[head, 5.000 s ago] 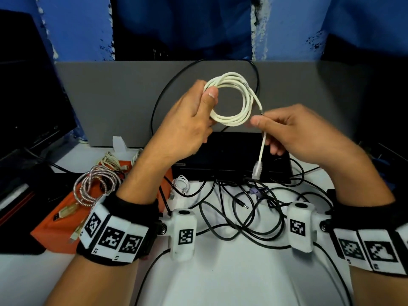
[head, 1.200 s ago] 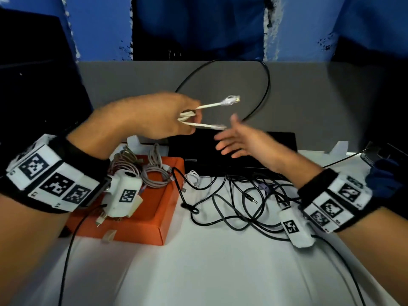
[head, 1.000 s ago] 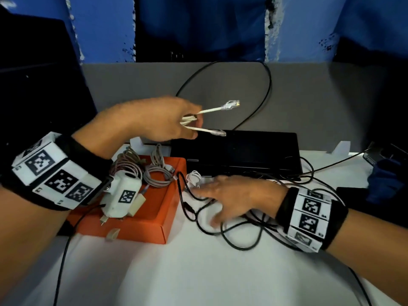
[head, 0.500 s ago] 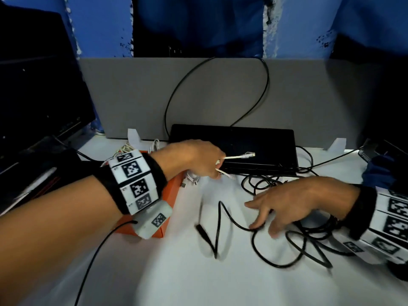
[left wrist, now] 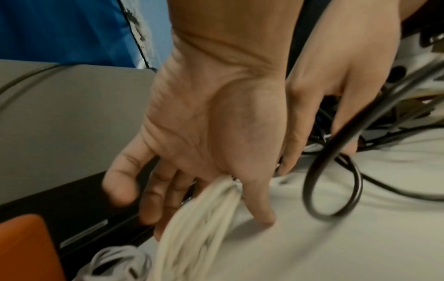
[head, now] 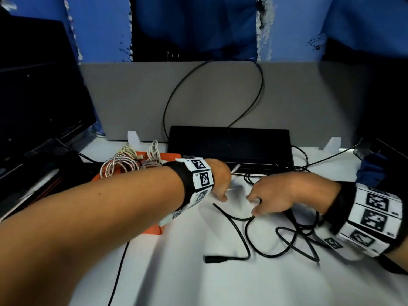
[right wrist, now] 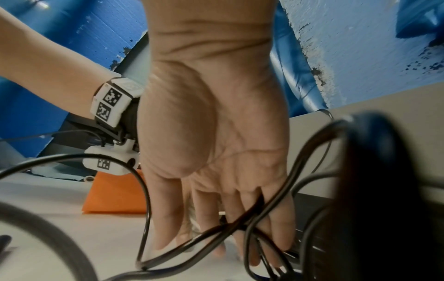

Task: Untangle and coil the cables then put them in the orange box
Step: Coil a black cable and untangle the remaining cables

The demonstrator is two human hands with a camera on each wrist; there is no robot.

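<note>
While my left grip clasped the coiled cream ethernet cable just beside the flat orange cardboard box, my right grip, fingers slack, touched tangled black cables on the white tabletop.

Blurred by motion in the left wrist view: white cable coil, lower part cut off by the bottom edge. Mostly hidden behind the left forearm: orange box. Right fingertips tangled among black cables; grip impossible to tell.
</note>
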